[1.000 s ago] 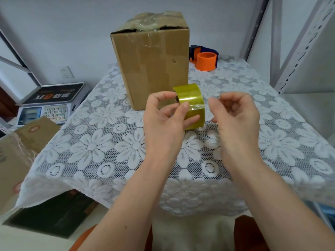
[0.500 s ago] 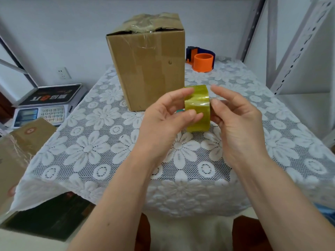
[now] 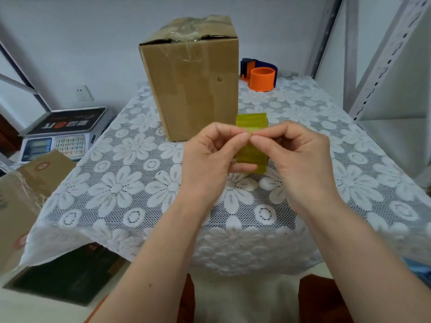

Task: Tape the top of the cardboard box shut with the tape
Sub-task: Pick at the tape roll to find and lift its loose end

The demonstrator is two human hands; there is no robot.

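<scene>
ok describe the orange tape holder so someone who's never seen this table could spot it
Start at the tall cardboard box standing at the back of the lace-covered table. Look just right of it, at the far right corner: the tape holder sits there. It is the only bright orange thing on the table, a short open ring with a dark blue frame behind.

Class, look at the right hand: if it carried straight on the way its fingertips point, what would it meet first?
The right hand points left, its fingertips pinching at the tape roll. Going on, it would press into the left hand, whose fingertips already meet it there.
</scene>
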